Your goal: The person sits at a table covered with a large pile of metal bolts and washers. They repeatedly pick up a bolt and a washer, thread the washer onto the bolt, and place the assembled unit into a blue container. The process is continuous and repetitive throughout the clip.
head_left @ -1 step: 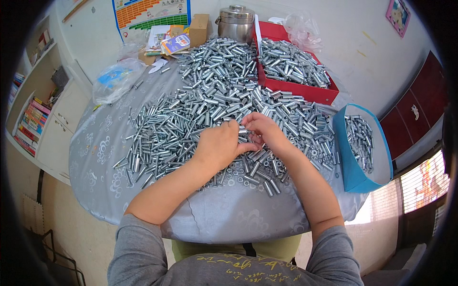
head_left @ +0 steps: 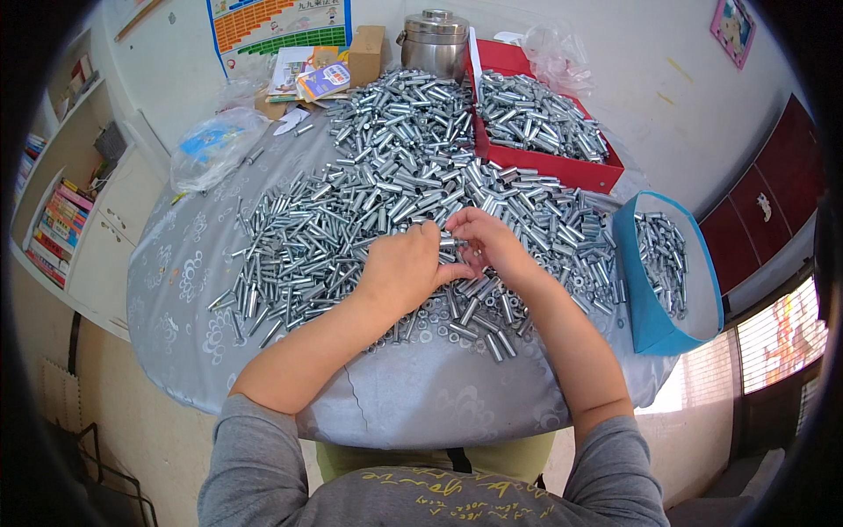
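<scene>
Between the two hands, a short metal sleeve [head_left: 453, 240] — pinched by the left hand [head_left: 406, 268] at one end, steadied at the other by the curled fingers of the right hand [head_left: 486, 244], close over the pile for easy picking. Beneath and all around, loose metal sleeves [head_left: 351, 211] heaped on a grey tablecloth [head_left: 184, 290]. Beyond the fingertips, a red tray [head_left: 562, 171] of more sleeves; off to the right, a blue bin [head_left: 645, 307] within reach, partly filled.
</scene>
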Available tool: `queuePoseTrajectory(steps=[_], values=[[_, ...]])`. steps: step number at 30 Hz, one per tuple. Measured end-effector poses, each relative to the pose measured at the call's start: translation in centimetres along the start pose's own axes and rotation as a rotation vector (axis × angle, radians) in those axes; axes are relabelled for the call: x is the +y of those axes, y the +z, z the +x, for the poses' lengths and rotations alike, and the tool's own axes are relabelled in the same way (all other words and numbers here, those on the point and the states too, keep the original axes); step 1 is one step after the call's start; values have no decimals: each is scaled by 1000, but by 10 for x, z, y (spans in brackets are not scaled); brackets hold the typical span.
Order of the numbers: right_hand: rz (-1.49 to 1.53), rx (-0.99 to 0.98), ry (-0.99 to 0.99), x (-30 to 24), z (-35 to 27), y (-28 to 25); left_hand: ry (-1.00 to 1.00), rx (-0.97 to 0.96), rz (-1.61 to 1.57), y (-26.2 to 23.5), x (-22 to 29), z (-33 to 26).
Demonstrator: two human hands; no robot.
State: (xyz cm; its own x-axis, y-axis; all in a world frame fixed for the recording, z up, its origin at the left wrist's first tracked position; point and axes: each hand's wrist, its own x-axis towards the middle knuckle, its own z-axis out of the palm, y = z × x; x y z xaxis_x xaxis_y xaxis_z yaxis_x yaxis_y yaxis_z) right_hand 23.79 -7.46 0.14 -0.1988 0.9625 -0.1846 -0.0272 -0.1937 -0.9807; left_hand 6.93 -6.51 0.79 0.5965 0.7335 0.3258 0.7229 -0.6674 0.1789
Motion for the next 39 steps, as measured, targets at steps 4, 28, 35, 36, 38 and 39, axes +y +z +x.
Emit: queuePoseTrajectory(steps=[4,28,35,36,38,39], values=[[-21,-75,82,-2,-3,1,17,71,0,5,-7,1],[-216,-64,-2,-9,-6,-3,49,107,28,4,-6,1],[-1011,479,-607,-25,-14,-10,35,102,5,6,-7,1],[-941,373,-578,-23,-13,-8,46,112,16,6,-6,1],[-796,166,-516,-15,-10,1,58,128,-24,4,-3,0],[-692,104,-369,-11,-10,3,65,135,-43,3,-2,0]])
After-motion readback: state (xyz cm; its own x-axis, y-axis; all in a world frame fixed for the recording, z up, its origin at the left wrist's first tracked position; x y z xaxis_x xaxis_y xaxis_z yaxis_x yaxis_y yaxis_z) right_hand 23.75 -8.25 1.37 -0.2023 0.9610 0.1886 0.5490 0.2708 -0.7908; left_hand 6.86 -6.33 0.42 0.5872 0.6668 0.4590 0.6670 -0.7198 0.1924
